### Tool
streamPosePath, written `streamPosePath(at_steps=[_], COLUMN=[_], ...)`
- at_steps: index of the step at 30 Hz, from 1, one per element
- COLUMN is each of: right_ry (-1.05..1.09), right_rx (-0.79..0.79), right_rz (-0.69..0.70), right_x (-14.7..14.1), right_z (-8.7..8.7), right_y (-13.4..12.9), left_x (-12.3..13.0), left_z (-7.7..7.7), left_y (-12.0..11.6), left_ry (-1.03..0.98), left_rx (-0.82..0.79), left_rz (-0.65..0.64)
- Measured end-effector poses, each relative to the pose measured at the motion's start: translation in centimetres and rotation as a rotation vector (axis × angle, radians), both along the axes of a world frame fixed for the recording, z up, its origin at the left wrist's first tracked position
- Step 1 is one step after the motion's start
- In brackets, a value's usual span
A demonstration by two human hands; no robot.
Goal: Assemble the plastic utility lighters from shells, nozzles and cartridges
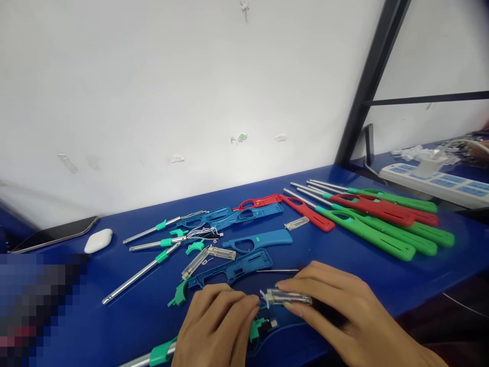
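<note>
My right hand (340, 306) pinches a clear plastic lighter fuel tank (291, 297) between thumb and fingers. It hovers over a blue lighter half-shell (280, 317) near the table's front. My left hand (217, 323) is closed over that shell, fingers together, partly hiding it. Inside the shell sit a green trigger (256, 330) and a small dark part with a white end. A metal lighter tube (141, 361) with a green collar (162, 352) sticks out to the left of my left hand. Just beyond my hands lies another blue half-shell (240, 267).
Loose metal tubes (137, 278), clear tanks (195, 262) and blue shells (263, 239) lie mid-table. Several green and red lighters (378, 237) are grouped at right. A white earbud case (98, 240) and a phone (57, 234) lie left. A power strip (443, 181) is beyond the black post.
</note>
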State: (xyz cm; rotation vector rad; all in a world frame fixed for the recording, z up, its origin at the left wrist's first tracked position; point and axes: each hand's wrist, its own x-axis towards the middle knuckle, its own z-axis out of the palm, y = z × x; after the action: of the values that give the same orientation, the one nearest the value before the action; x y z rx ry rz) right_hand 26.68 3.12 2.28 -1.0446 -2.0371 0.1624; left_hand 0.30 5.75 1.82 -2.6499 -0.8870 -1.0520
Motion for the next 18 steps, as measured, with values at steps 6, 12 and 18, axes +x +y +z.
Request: streamPosePath(at_steps=[6,12,18], right_ry=[-0.026,-0.043,-0.040], right_rx=[-0.003,-0.027,-0.038], right_rz=[0.015,-0.001,0.019], right_x=[0.16,0.33,0.27], right_z=[0.08,0.06,0.03], right_y=[-0.02,-0.14,-0.08], left_x=[0.13,0.01,0.27], left_z=[-0.37,-0.43,-0.38], left_y=[0.01,-0.37,-0.52], left_ry=[0.000,0.011,-0.001], left_rx=[0.000,-0.029,-0.049], left_rz=[0.037,0.067,0.046])
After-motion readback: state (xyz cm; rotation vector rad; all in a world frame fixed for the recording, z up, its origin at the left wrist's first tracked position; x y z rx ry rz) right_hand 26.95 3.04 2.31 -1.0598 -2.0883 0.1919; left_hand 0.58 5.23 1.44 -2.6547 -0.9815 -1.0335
